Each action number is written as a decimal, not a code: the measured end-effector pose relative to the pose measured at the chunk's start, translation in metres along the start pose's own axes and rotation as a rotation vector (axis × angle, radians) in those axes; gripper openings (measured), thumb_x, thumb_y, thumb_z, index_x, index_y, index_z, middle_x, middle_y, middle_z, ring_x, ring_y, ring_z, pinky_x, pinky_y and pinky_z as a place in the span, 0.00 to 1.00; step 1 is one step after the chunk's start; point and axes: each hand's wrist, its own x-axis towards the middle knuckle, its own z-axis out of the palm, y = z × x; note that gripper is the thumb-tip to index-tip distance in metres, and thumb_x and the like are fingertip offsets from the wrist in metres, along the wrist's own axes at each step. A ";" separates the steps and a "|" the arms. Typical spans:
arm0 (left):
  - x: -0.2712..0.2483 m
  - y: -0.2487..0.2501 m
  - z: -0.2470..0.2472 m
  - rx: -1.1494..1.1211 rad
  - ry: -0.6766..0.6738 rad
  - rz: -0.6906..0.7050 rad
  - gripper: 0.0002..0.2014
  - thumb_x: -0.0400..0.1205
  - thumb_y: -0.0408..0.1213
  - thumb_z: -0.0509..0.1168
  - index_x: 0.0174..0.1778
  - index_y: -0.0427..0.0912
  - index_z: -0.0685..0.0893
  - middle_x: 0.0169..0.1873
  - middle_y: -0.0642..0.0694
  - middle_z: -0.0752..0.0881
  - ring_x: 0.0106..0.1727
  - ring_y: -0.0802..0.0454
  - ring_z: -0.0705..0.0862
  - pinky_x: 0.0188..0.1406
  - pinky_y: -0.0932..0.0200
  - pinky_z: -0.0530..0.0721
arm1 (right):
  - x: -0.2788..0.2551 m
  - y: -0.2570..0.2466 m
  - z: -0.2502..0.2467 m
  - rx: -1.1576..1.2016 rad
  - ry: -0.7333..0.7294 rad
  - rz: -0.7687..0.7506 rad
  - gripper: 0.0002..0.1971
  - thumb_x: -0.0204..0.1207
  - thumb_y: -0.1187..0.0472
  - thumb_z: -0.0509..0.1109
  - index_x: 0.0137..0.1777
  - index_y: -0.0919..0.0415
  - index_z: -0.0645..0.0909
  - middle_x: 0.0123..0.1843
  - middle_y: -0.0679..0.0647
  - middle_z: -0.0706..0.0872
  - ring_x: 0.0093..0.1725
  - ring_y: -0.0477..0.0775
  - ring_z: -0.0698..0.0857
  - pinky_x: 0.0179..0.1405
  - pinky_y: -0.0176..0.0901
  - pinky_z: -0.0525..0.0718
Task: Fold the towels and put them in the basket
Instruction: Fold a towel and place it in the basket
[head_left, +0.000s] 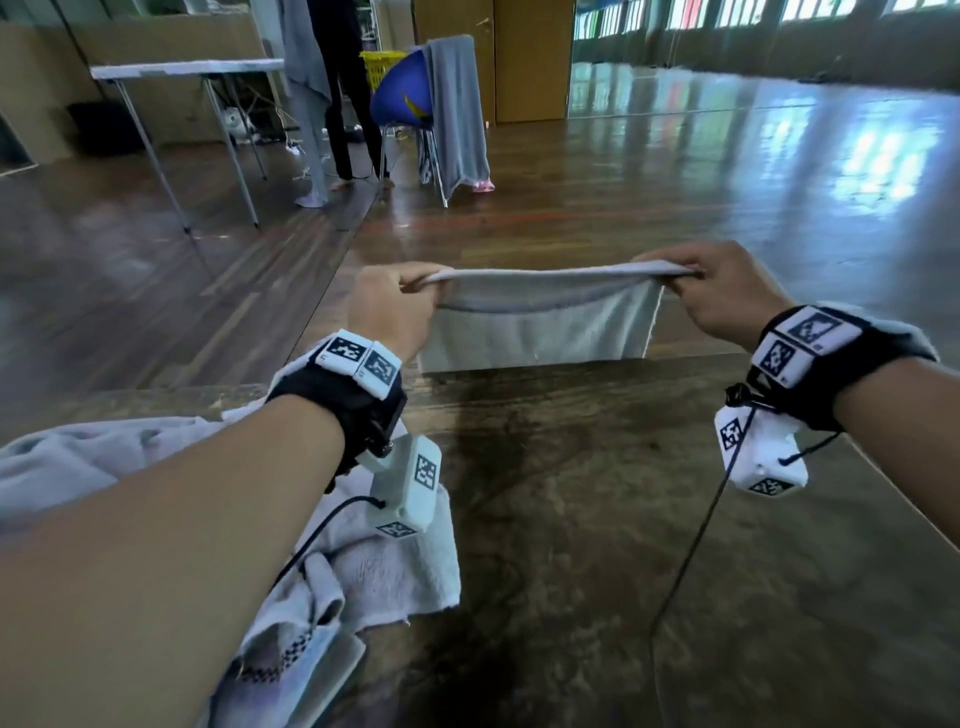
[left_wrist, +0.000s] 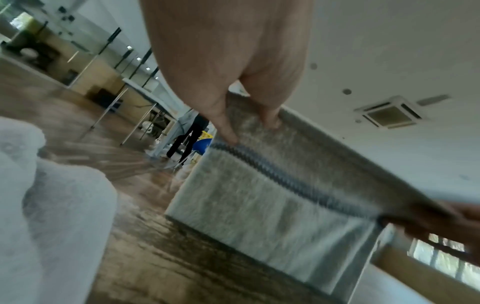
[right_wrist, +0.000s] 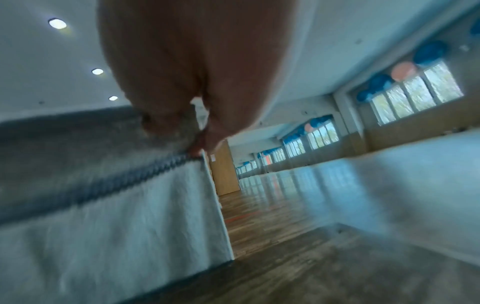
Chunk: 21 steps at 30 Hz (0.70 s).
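Note:
A small pale grey towel (head_left: 540, 317) with a darker stripe hangs stretched in the air past the far edge of the wooden table (head_left: 571, 493). My left hand (head_left: 395, 306) pinches its upper left corner and my right hand (head_left: 722, 291) pinches its upper right corner. In the left wrist view the left fingers (left_wrist: 226, 127) grip the towel (left_wrist: 259, 195) at its striped hem. The right wrist view shows the towel (right_wrist: 103, 205) hanging below my right fingers (right_wrist: 205, 139). A heap of other pale towels (head_left: 363, 561) lies on the table under my left forearm. No basket shows near me.
Beyond the table is a wide wooden floor. At the far left stands a folding table (head_left: 187, 70), a person (head_left: 332, 93) beside it, and a blue chair (head_left: 405, 98) draped with a grey towel (head_left: 457, 114). A yellow crate (head_left: 382, 65) sits behind the chair.

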 end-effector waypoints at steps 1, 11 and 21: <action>-0.002 0.002 -0.001 0.029 0.033 0.068 0.10 0.80 0.34 0.70 0.54 0.45 0.93 0.44 0.51 0.92 0.45 0.61 0.86 0.43 0.78 0.80 | 0.000 0.001 -0.001 -0.008 0.033 -0.070 0.17 0.81 0.71 0.67 0.62 0.52 0.90 0.43 0.55 0.87 0.42 0.51 0.82 0.43 0.43 0.74; -0.038 -0.019 -0.009 0.472 -0.584 -0.098 0.09 0.78 0.41 0.76 0.47 0.39 0.94 0.25 0.51 0.84 0.28 0.57 0.75 0.25 0.72 0.68 | -0.047 0.012 0.002 -0.485 -0.721 0.248 0.10 0.86 0.54 0.67 0.60 0.53 0.89 0.51 0.55 0.88 0.50 0.50 0.82 0.47 0.43 0.74; -0.043 -0.008 -0.034 0.458 -0.587 -0.035 0.07 0.79 0.38 0.75 0.49 0.41 0.94 0.41 0.43 0.92 0.46 0.47 0.86 0.51 0.53 0.84 | -0.081 0.002 -0.004 -0.351 -0.617 0.245 0.12 0.86 0.52 0.66 0.63 0.50 0.90 0.51 0.55 0.92 0.56 0.58 0.87 0.58 0.50 0.80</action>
